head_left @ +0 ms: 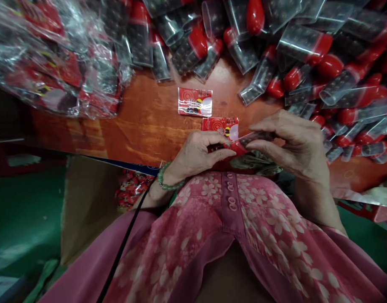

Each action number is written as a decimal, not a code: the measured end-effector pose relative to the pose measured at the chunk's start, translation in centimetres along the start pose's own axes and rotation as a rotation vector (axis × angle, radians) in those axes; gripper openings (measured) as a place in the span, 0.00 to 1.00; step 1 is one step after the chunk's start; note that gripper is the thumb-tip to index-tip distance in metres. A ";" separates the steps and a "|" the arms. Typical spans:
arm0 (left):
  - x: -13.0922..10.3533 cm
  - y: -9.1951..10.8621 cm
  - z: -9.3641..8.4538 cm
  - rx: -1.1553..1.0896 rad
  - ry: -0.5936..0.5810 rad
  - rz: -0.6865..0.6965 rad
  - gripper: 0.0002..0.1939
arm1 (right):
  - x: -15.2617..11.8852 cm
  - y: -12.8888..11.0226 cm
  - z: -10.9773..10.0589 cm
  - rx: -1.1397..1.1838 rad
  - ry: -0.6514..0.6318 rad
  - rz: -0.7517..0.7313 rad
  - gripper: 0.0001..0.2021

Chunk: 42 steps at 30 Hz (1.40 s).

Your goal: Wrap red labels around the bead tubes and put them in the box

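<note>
Between my two hands lies a clear plastic tube [250,139] with dark contents and a red end, held almost level near the table's front edge. The fingers of my left hand [198,153] pinch at the red end. My right hand [292,141] grips the other end between thumb and fingers, which hide part of it. Just behind the tube, a red printed label [215,125] lies flat, partly covered by my left hand. Farther back on the table rests a second red label [195,102], creased and shiny.
Many similar red-capped tubes [303,44] are heaped along the back and right of the brown table [149,113]. At the back left sits a clear plastic bag [70,63] of red labels. Below the table's left edge, a cardboard box [86,202] stands beside more red packets [133,187].
</note>
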<state>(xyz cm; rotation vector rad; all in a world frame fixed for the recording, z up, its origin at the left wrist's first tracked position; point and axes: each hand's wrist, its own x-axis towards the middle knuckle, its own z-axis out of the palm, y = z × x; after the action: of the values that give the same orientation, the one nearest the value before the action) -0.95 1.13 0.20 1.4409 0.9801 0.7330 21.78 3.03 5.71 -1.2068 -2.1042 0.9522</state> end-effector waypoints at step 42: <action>0.5 1.5 -2.5 -0.046 0.143 -0.090 0.19 | -1.9 1.5 5.1 0.618 0.240 0.396 0.10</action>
<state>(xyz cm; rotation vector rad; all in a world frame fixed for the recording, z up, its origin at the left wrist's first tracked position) -2.71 2.80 1.88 1.3095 1.1235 0.7952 19.68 0.27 1.25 -1.3280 -1.2577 1.4145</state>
